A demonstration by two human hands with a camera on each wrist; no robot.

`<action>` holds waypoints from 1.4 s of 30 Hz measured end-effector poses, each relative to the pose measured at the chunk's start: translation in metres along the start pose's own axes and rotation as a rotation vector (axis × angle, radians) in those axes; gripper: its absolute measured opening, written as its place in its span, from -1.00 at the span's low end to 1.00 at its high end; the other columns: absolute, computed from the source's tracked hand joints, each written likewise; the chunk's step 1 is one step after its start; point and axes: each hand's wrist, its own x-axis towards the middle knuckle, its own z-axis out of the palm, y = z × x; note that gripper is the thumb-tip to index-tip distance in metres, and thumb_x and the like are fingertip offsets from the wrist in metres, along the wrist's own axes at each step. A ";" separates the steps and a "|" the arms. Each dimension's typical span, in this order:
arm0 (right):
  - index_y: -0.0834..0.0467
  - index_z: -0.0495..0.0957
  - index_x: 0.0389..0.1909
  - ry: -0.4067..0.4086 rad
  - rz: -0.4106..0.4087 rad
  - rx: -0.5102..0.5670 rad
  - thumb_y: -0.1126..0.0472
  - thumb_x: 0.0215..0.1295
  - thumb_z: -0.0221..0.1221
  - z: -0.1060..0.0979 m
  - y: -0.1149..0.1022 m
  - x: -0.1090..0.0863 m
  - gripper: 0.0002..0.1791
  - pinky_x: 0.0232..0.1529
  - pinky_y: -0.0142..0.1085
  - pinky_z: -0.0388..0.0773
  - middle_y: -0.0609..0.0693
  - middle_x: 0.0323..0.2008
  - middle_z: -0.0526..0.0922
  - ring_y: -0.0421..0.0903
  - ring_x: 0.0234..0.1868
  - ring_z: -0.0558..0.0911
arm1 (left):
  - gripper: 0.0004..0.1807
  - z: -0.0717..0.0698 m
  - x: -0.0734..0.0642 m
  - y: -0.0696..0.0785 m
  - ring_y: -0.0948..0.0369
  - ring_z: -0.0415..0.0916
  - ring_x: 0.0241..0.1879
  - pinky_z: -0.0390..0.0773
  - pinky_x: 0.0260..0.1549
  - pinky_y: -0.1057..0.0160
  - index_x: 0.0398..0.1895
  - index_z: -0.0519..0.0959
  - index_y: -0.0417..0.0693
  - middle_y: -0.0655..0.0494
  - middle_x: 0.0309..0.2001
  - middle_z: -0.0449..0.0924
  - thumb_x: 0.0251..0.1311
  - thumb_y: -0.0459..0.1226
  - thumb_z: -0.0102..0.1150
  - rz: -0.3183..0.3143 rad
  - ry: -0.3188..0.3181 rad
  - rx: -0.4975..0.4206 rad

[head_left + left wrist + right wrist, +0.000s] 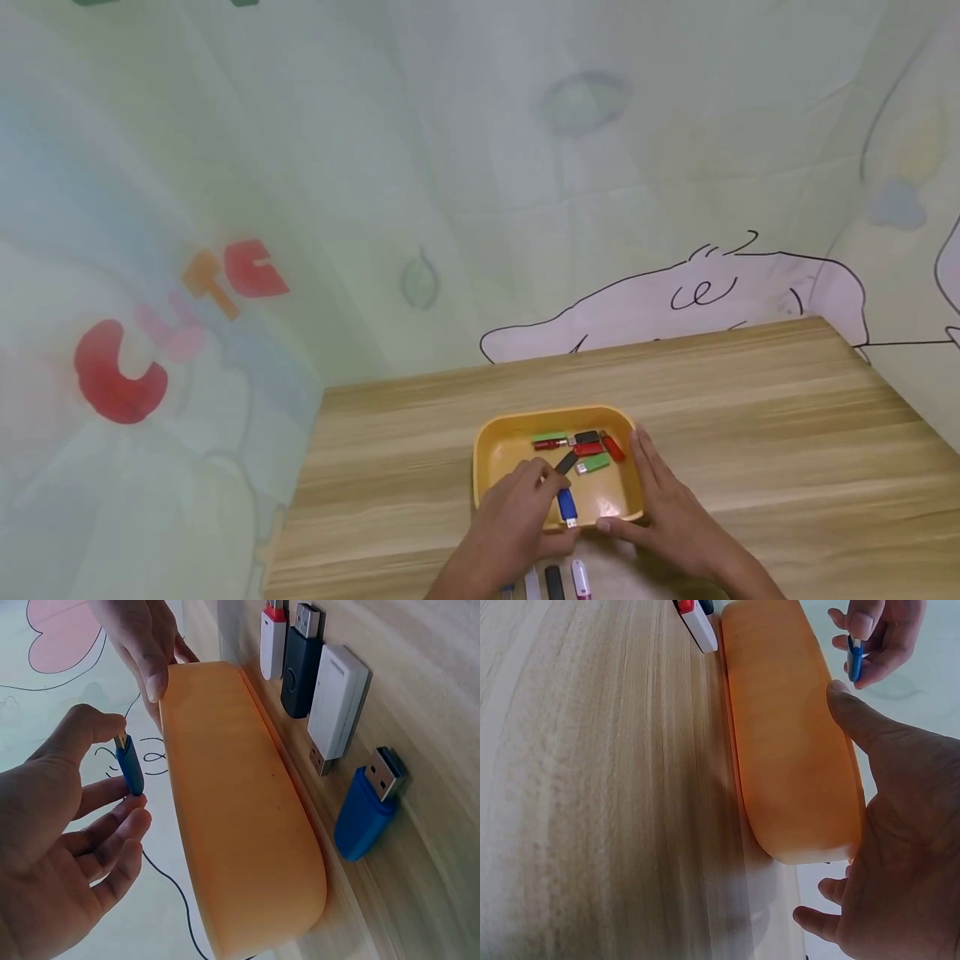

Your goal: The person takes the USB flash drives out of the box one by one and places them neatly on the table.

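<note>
My left hand (513, 512) is over the front left of a yellow plastic bin (501, 454), pinching a blue USB stick (567, 505) between thumb and fingers. Its metal plug is toward the thumb in the left wrist view. My right hand (678, 512) rests against the bin's front right corner, thumb at the near rim and straight fingers along the right wall. Inside the bin lie several USB sticks: a green one (594, 463), a red one (613, 448) and a black one (566, 462) among them. My left hand hides part of the bin floor.
In front of the bin, a row of USB sticks lies on the wooden table (390, 467): a blue one (365, 817), a white one (337, 701), a black one (300, 679) and a white-and-red one (273, 645). A printed cloth (450, 167) hangs behind the table.
</note>
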 end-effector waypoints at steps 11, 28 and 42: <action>0.19 -0.30 0.73 0.000 0.004 0.007 -0.48 0.19 0.36 0.002 0.001 0.003 0.45 0.46 0.40 0.22 0.27 0.73 -0.22 0.43 0.66 0.03 | -0.51 0.000 -0.004 0.006 0.38 0.40 -0.16 0.50 -0.18 0.49 0.12 0.70 0.00 0.21 -0.02 0.59 0.23 0.03 0.49 -0.009 -0.081 -0.101; 0.17 -0.35 0.73 -0.022 0.026 0.002 -0.55 0.16 0.31 0.002 0.002 0.004 0.49 0.45 0.43 0.22 0.28 0.73 -0.24 0.44 0.66 0.01 | -0.45 0.005 -0.008 0.016 0.51 0.31 -0.27 0.44 -0.24 0.52 0.16 0.67 0.16 0.41 -0.09 0.47 0.21 0.18 0.47 -0.032 -0.232 -0.164; 0.16 -0.37 0.73 -0.040 0.050 0.001 -0.54 0.15 0.32 0.003 0.001 0.004 0.50 0.46 0.40 0.22 0.26 0.73 -0.28 0.44 0.66 0.00 | -0.41 0.014 -0.013 0.018 0.52 0.31 -0.27 0.44 -0.23 0.52 0.14 0.68 0.12 0.37 -0.09 0.53 0.22 0.26 0.41 0.023 -0.253 -0.095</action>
